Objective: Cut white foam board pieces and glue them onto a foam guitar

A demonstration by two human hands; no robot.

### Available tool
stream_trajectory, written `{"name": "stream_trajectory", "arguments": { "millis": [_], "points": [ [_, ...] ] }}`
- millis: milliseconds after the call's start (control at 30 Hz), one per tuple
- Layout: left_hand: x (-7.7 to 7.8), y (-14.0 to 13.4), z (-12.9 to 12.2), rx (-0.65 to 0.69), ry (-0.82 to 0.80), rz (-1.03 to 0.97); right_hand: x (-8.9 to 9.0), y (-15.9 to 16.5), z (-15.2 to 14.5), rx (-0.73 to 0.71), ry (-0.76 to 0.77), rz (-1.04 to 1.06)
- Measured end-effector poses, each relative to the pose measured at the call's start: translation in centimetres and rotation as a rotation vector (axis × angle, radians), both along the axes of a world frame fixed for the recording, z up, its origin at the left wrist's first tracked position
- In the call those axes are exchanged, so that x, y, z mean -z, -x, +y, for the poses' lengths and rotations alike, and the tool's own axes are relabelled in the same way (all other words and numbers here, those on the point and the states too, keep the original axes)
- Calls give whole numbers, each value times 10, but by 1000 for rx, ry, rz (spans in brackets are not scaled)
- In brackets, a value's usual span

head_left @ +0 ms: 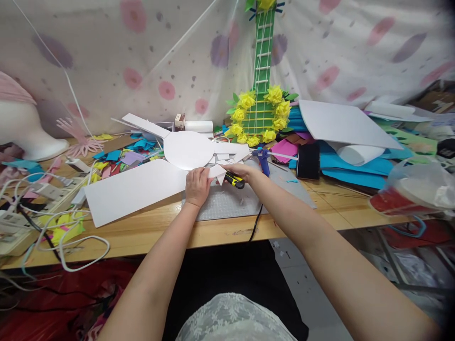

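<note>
Far left: a white head form [26, 130] stands on the wooden surface [142, 242], with white cables [103, 240] and plugs in front of it.
Paper scraps: a colourful heap [131, 157] spreads behind a long white panel [138, 192], which lies at a slant, its right end near the left hand.
White disc: a flat round piece [188, 150] lies just behind the hands.
Left hand: palm down [198, 186], fingers close together at the left end of a small white piece [215, 171] — I cannot tell whether it pinches or only presses.
Small white piece: between the two hands, above a grey cutting mat [220, 209].
Right hand: curled [245, 170] round a yellow-and-black cutter [234, 179], its fingertips by the small white piece.
Beyond the right hand: a blue glue gun [263, 162]; behind it, a green guitar shape [262, 71] ringed with yellow flowers [247, 100].
Right: a black slab [308, 162], then blue sheets [355, 174] under a white board [344, 121].
Far right: a bagged red-and-white tub [405, 192].
</note>
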State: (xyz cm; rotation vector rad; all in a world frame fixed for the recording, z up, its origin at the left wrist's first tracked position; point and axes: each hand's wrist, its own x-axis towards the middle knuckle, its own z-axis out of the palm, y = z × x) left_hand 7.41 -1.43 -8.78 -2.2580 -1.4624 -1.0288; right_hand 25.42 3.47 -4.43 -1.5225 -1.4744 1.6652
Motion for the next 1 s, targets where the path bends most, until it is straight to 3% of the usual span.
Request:
{"name": "stream_trajectory", "arguments": {
  "millis": [133, 300, 400, 533, 733, 833, 1000],
  "points": [
    [-1, 1, -3, 4, -26, -30, 2, 1, -8, -13, 167, 251],
    [-2, 2, -4, -12, -44, -81, 4, 2, -22, -2, 125, 368],
    [-1, 2, -3, -10, -40, -74, -1, -3, -17, 24, 95, 333],
    [0, 1, 0, 7, 2, -41, -22, -14, -2, 97, -64, 47],
    [2, -1, 3, 2, 42, -13, -64, -13, 19, 44, -734, -758],
    [4, -2, 4, 3, 50, 24, -69, -11, 29, 24, -798, -952],
    [5, 0, 10, 39, 159, 44, -59, -15, 31, 8, -785, -996]
  ]
}}
